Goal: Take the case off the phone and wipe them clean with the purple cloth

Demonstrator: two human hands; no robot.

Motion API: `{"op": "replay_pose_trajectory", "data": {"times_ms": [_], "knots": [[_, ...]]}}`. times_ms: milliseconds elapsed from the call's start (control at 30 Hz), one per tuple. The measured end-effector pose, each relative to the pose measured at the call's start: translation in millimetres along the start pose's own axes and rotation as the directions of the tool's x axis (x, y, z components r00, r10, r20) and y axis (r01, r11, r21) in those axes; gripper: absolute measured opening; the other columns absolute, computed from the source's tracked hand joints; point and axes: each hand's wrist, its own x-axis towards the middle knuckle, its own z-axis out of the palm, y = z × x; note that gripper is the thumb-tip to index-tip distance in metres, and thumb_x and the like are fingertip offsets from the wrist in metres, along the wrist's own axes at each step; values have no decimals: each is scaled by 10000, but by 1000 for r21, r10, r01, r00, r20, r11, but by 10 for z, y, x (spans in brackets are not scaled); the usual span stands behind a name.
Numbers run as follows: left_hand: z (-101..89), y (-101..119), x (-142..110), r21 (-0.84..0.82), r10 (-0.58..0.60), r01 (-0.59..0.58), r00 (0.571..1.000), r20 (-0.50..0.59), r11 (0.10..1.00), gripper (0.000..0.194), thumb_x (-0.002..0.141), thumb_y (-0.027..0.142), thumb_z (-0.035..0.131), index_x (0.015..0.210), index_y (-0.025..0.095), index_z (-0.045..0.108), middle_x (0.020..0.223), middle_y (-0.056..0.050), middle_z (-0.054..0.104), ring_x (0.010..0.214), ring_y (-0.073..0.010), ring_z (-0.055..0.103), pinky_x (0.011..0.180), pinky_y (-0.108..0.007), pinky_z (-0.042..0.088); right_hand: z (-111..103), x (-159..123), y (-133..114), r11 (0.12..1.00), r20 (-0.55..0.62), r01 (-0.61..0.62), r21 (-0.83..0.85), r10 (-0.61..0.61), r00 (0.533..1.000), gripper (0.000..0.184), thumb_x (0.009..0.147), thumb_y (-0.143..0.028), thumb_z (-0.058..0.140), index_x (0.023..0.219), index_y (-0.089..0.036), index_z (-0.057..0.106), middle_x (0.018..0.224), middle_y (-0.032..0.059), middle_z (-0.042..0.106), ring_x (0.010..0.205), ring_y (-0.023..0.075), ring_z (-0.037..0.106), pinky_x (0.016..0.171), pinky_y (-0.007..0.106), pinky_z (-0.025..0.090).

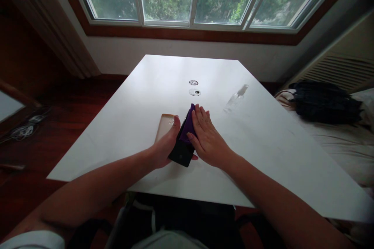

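A dark smartphone is tilted above the near part of the table, gripped by my left hand with the thumb on its left edge and fingertips showing past its right edge. My right hand presses a purple cloth against the phone's upper part, fingers stretched together and thumb on the cloth. Just beyond my left hand lies a phone case with a gold-coloured edge, partly hidden by that hand.
The white table carries a clear spray bottle lying on its side at the right. Farther back are two small round items. A bed with a dark bag stands at the right; cables lie at the left.
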Motion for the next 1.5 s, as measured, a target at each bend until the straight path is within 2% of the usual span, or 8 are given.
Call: {"op": "replay_pose_trajectory", "data": {"times_ms": [167, 300, 467, 800, 933, 1267, 1367, 1500], "knots": [[16, 5, 61, -187, 72, -67, 997, 22, 980, 800, 900, 780, 365, 1378, 180, 593, 1378, -146, 634, 1315, -298, 572, 1101, -429, 470, 17, -45, -160, 993, 99, 116, 27, -118, 988, 748, 1041, -330, 406, 1612, -74, -2, 1677, 202, 21, 1556, 329, 1, 1243, 620, 155], [-42, 74, 74, -264, -46, 20, 995, -93, 964, 962, 804, 887, 353, 1235, 85, 663, 1252, -209, 691, 1254, -338, 614, 1052, -449, 513, -6, -55, -308, 971, 186, 223, 85, -235, 954, 710, 1034, -351, 417, 1589, -1, 147, 1662, 234, 106, 1554, 330, 23, 1250, 592, 167], [-102, 152, 76, -288, -93, 72, 994, -62, 955, 1069, 736, 954, 297, 1115, 36, 694, 1127, -244, 724, 1156, -352, 671, 1001, -451, 548, -37, -55, -352, 954, 223, 276, 119, -297, 929, 695, 1035, -395, 429, 1572, 0, 234, 1659, 218, 133, 1554, 321, 67, 1260, 551, 178], [39, 50, 61, -106, 62, -88, 971, -231, 990, 866, 849, 835, 359, 1270, 140, 656, 1152, -174, 739, 1104, -308, 703, 884, -389, 591, 4, -76, -218, 982, 139, 189, -23, -184, 973, 695, 1039, -402, 421, 1589, -39, 203, 1670, 160, 151, 1560, 290, 82, 1272, 537, 145], [43, 28, 69, -42, 112, -120, 981, -159, 992, 800, 877, 796, 373, 1338, 193, 625, 1195, -152, 731, 1085, -293, 712, 885, -368, 588, -3, -60, -151, 992, 99, 116, -46, -111, 989, 701, 1038, -395, 414, 1601, -55, 170, 1673, 162, 134, 1560, 311, 36, 1264, 577, 119], [7, 30, 32, 75, -42, 44, 999, -24, 996, 905, 856, 842, 264, 1336, 160, 617, 1019, -196, 757, 772, -290, 745, 663, -432, 628, -82, 8, 207, 985, -3, -174, 0, 174, 985, 700, 1054, -426, 342, 1625, -119, 79, 1683, 158, 111, 1556, 328, -34, 1243, 632, 76], [1, 55, 11, 82, -77, 74, 997, 28, 994, 984, 834, 871, 185, 1301, 130, 634, 1002, -217, 754, 782, -302, 743, 638, -422, 620, -135, 10, 218, 980, -35, -177, 85, 181, 983, 648, 1040, -429, 387, 1596, -123, 254, 1622, 179, 329, 1539, 351, 183, 1227, 621, 198], [-2, 95, -23, 121, -159, 151, 985, 64, 981, 1078, 802, 892, 114, 1233, 74, 668, 937, -243, 751, 690, -290, 737, 597, -377, 593, -208, 16, 164, 925, 2, -250, 287, 261, 965, 558, 1002, -452, 492, 1487, -177, 460, 1355, 160, 633, 1214, 332, 617, 1021, 517, 509]]}}
